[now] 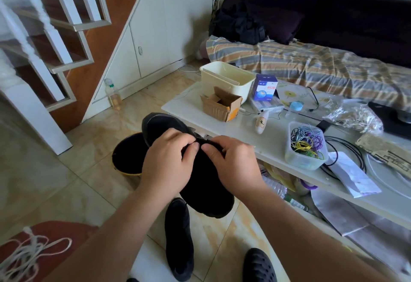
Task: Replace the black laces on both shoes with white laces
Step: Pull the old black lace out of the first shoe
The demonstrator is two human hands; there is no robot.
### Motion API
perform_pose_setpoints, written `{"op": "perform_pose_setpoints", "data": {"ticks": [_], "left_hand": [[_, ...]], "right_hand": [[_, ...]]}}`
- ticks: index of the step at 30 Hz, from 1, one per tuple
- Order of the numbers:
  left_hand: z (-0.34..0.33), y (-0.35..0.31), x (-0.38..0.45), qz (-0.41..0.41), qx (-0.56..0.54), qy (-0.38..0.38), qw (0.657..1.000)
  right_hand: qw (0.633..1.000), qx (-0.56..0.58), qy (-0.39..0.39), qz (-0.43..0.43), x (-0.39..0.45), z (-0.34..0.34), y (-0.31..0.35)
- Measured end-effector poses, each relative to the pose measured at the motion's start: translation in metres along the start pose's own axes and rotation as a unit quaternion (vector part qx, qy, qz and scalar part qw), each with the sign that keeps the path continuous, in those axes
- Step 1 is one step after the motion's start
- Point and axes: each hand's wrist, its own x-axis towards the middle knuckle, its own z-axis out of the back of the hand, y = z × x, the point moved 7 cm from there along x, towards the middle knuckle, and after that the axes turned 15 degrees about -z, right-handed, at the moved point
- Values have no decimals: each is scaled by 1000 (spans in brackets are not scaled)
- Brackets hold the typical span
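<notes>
Both hands meet at the middle of my view, on a black shoe point(206, 183) held up in the air above the tiled floor point(66, 183). My left hand point(169, 159) curls over the shoe's top from the nine o'clock side, and my right hand point(233, 161) curls over it from three o'clock; thumbs and fingertips of both pinch together at the lacing area, though I cannot make out the black lace itself against the dark upper. I see the shoe's toe pointing up toward eleven o'clock, past the left hand. At six o'clock a second black shoe point(179, 239) lies on the floor, just below the held one. At eight o'clock, in the bottom corner, white laces point(29, 252) lie loose on a red seat point(60, 232). Behind the held shoe at ten o'clock stands a dark round bin point(124, 154). From one to four o'clock runs a white low table point(273, 141), carrying a cardboard box point(220, 105), a cream tub point(226, 81) and a clear container of coloured bands point(305, 146).
</notes>
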Motion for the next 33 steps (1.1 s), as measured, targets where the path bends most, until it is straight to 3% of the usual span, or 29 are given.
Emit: {"op": "perform_pose_setpoints", "data": {"ticks": [2, 3, 5, 7, 8, 9, 11, 12, 14, 17, 23, 25, 28, 29, 30, 33], "left_hand": [[-5, 5, -1, 79, -138, 3, 987], [-7, 7, -2, 134, -229, 9, 964], [-9, 4, -2, 175, -423, -10, 889], [-2, -2, 2, 172, -569, -51, 803], [1, -3, 2, 187, -573, -53, 796], [3, -3, 1, 212, -522, -33, 826], [0, 4, -4, 249, -294, 81, 919], [-3, 6, -7, 243, -193, 141, 940], [-7, 5, -11, 214, -97, 191, 953], [-6, 5, -9, 181, -34, 177, 967], [-7, 2, -8, 132, -79, 138, 978], [-2, -7, -3, 126, -190, 95, 969], [11, -20, 3, 103, -468, 51, 876], [13, -21, 5, 98, -516, 55, 849], [13, -17, 6, 108, -515, 68, 847], [7, 2, -3, 201, -336, 105, 914]], "right_hand": [[998, -44, -4, 35, -1, -5, 5], [996, -75, -2, 41, -2, -9, 4], [993, -115, -9, 14, 3, -11, -4], [995, -86, -4, -54, 14, -3, -21], [995, -71, 1, -73, 16, 0, -26], [995, -70, 2, -67, 17, 2, -26], [996, -89, 5, -15, 13, 0, -16], [995, -97, 10, 10, 10, -3, -10], [992, -119, 18, 41, 3, -11, -5], [988, -147, 8, 52, 0, -15, -4], [990, -132, 18, 50, -5, -20, 2], [993, -114, -3, 8, 2, -11, -3], [994, -76, -25, -74, 17, 10, -22], [994, -76, -26, -80, 18, 14, -24], [994, -78, -28, -72, 18, 16, -23], [996, -75, -31, -34, 13, 14, -14]]}}
